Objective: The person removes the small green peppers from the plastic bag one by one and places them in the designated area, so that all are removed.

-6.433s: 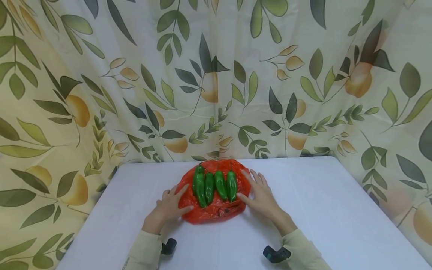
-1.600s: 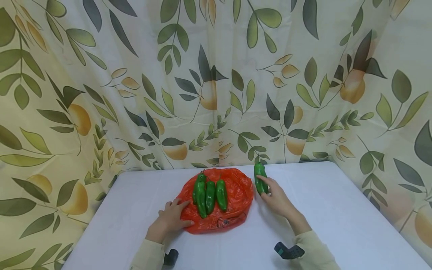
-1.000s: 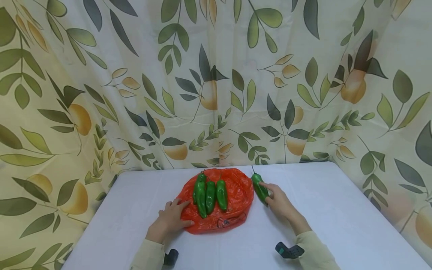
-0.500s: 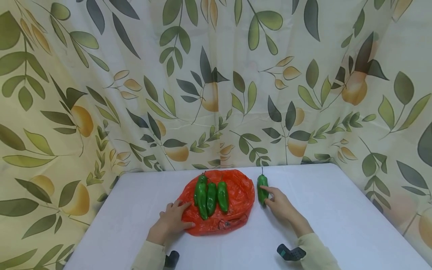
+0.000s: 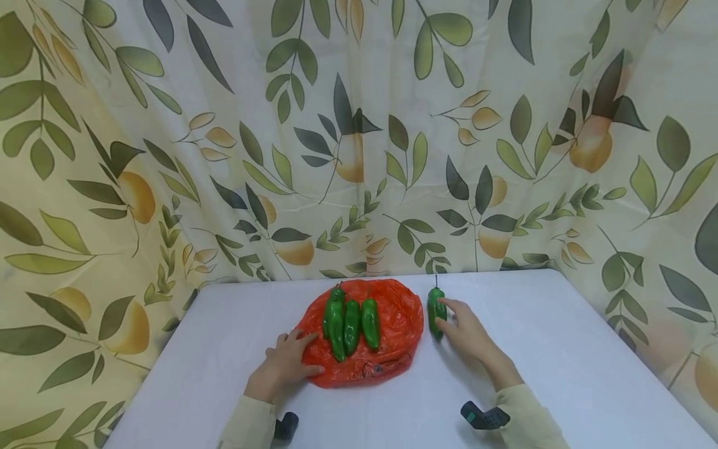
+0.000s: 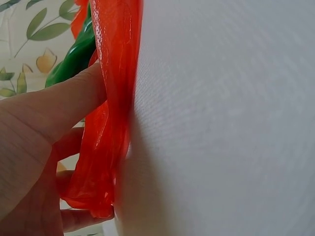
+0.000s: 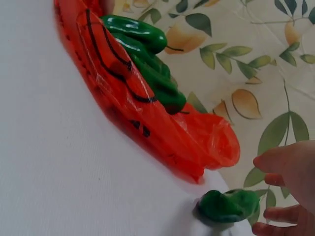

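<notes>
Several green peppers (image 5: pixel 351 327) lie side by side on a crumpled red plastic bag (image 5: pixel 399 324) at the table's middle. My left hand (image 5: pixel 285 362) rests against the bag's left edge with its fingers and thumb spread; the left wrist view shows the thumb touching the red plastic. To the right of the bag, a single green pepper (image 5: pixel 435 312) lies on the table, stem pointing away from me. My right hand (image 5: pixel 468 330) is just beside it. In the right wrist view its fingers (image 7: pixel 281 162) are parted and stand off from that pepper (image 7: pixel 229 205).
A white table (image 5: pixel 364 418) carries everything. Behind and at both sides hangs a curtain (image 5: pixel 359 156) printed with leaves and fruit. A black wrist camera (image 5: pixel 485 416) sits under the right forearm, another black camera (image 5: pixel 286 427) by the left.
One pepper has gone from the bag to the table on its right, held by my right hand. It was turned straight, and the right fingers have now come off it. The left hand stays.
</notes>
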A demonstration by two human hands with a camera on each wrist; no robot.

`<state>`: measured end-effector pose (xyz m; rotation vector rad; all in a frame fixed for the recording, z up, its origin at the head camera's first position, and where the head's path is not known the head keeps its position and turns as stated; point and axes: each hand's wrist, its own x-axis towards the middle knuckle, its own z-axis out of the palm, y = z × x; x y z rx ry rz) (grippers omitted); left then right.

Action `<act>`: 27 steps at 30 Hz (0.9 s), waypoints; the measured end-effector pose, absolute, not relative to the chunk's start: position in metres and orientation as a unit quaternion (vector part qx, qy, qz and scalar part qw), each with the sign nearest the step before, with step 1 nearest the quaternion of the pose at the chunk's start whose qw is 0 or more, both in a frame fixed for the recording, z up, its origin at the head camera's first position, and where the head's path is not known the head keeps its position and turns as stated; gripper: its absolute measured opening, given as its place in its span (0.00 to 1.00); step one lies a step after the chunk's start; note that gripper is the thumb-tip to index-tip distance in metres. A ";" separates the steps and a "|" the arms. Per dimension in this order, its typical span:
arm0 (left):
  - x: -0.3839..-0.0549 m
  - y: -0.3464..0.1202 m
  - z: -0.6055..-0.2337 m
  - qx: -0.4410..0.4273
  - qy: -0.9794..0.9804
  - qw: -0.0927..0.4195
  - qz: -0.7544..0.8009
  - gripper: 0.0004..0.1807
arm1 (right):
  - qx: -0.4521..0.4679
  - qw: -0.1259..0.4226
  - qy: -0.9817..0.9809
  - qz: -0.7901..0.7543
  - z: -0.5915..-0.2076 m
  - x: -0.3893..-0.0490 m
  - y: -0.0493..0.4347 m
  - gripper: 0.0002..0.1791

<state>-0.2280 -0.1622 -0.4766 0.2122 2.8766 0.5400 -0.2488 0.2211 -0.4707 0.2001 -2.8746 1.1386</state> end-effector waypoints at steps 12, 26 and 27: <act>-0.230 -0.161 -0.478 0.069 0.975 0.103 0.186 0.43 | 0.086 0.085 -0.922 0.368 -0.456 -0.240 0.193 0.29; -0.231 -0.162 -0.477 0.061 0.974 0.107 0.189 0.44 | 0.134 0.064 -0.911 0.385 -0.466 -0.236 0.149 0.28; -0.231 -0.162 -0.477 0.061 0.974 0.107 0.189 0.44 | 0.134 0.062 -0.912 0.382 -0.467 -0.237 0.146 0.28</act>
